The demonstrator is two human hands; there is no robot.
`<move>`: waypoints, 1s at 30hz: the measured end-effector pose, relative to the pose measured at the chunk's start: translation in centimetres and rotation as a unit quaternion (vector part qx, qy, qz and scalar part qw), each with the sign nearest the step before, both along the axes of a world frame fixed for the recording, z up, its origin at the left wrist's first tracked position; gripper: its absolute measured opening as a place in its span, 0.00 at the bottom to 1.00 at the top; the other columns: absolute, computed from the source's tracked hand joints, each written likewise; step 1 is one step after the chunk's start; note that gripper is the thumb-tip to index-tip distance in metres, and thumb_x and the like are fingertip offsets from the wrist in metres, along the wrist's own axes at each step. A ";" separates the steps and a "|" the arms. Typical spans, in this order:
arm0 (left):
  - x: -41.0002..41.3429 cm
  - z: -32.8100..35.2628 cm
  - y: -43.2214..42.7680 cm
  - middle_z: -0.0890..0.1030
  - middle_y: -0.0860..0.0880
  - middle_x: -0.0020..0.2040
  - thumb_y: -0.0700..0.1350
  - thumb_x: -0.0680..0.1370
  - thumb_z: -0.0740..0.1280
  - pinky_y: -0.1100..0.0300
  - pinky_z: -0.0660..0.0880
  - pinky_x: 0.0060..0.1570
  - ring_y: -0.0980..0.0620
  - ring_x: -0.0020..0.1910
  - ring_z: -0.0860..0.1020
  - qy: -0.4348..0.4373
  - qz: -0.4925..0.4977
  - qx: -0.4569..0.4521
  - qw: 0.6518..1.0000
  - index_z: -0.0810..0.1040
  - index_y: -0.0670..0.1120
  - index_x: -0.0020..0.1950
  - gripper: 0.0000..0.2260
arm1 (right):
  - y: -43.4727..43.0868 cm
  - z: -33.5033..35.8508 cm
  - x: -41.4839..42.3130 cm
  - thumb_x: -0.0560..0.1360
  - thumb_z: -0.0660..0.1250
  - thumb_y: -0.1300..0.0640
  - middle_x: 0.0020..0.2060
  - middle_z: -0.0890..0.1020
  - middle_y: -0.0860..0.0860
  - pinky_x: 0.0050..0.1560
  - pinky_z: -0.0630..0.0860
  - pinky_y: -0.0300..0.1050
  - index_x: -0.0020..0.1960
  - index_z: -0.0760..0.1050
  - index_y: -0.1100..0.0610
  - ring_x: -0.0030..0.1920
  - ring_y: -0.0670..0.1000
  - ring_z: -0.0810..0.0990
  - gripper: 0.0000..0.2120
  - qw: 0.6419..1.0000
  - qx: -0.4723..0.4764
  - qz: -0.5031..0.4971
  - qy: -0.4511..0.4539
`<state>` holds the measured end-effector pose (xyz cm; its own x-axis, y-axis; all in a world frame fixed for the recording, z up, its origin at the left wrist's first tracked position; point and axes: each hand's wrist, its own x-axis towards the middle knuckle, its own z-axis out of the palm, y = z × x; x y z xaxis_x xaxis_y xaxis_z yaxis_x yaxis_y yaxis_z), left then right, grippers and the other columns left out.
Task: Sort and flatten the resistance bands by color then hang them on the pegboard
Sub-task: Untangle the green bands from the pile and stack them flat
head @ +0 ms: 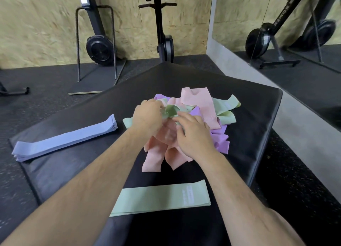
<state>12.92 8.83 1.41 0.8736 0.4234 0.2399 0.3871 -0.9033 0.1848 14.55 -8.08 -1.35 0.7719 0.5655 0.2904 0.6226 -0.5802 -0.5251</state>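
Head view. On the black padded bench (249,107) a tangled pile (202,105) of resistance bands lies at the centre. Both hands meet on it at one crumpled green band (170,110).

The left hand (147,116) comes in from 8 o'clock. Its fingers (156,103) curl over the band's near fold and appear to grip it, though the tips are hidden. The right hand (193,137) comes in from 5 o'clock. Its fingers (182,116) lie loosely extended, tips pressing the same band against the pile. Judging by this, one hand pins the heap so the other can draw the green band free without dragging its neighbours along.

The finished work sits apart from the heap, probably so the colours stay separate. A flattened periwinkle stack (64,140) lies at 9 o'clock of the pile, well apart. A flattened green stack (162,197) lies at 6 o'clock, between the forearms, presumably where the gripped band will go.

Count:
- Two sorted stacks. Each holds several layers, but the edges are too fine to number.
- One unsorted pile in three colours: pink, purple and green. Several loops of each show, overlapping too much for an exact tally.

No pegboard is in view, so hanging looks some way off.
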 end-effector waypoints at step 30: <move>-6.0 28.2 -8.0 0.83 0.53 0.44 0.41 0.79 0.70 0.72 0.71 0.42 0.57 0.44 0.79 -0.335 -0.181 -0.129 0.916 0.83 0.46 0.50 0.03 | -3.8 24.0 -1.0 0.81 0.63 0.57 0.50 0.83 0.45 0.55 0.79 0.49 0.56 0.80 0.49 0.51 0.46 0.80 0.09 0.937 0.342 0.062 -0.035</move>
<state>6.97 0.79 29.65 0.6611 0.2535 0.7062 -0.2066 -0.8433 0.4961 13.60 -11.92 22.65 0.6787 0.3126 0.6646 0.7092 -0.0439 -0.7037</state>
